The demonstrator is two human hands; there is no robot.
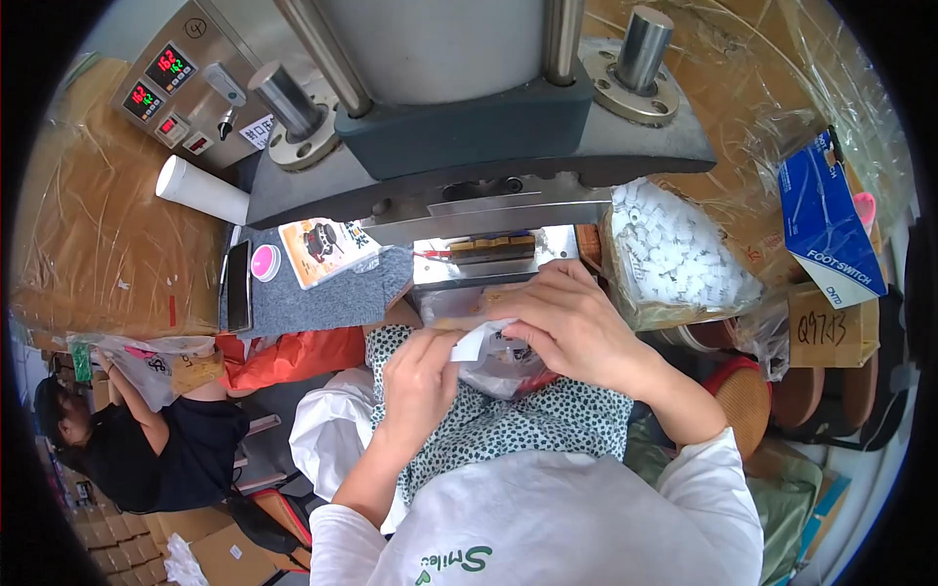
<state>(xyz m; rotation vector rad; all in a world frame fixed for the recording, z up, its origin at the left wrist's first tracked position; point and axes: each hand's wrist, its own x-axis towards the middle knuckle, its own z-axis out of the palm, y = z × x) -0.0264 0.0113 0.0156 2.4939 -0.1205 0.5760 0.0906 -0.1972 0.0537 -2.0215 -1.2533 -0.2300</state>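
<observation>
In front of my lap, my left hand (422, 376) is closed, its fingertips pinching the left end of a small white piece (473, 344) that looks like paper or thin plastic. My right hand (576, 327) bends over the other end, thumb and fingers pressed toward it. Below and between the hands hangs a clear plastic bag (498, 379) with something reddish at its bottom; the contents are hard to make out. Just beyond my fingers lies the press's lower metal bed with a brass-coloured block (491, 249).
A heavy press (459, 137) with steel posts rises ahead. An open box of small white parts (674, 244) stands right. Left are a phone (238, 286), a pink-lidded tub (265, 262), a printed pouch (322, 252) and a control box (186, 88). Another person (147, 430) works far left.
</observation>
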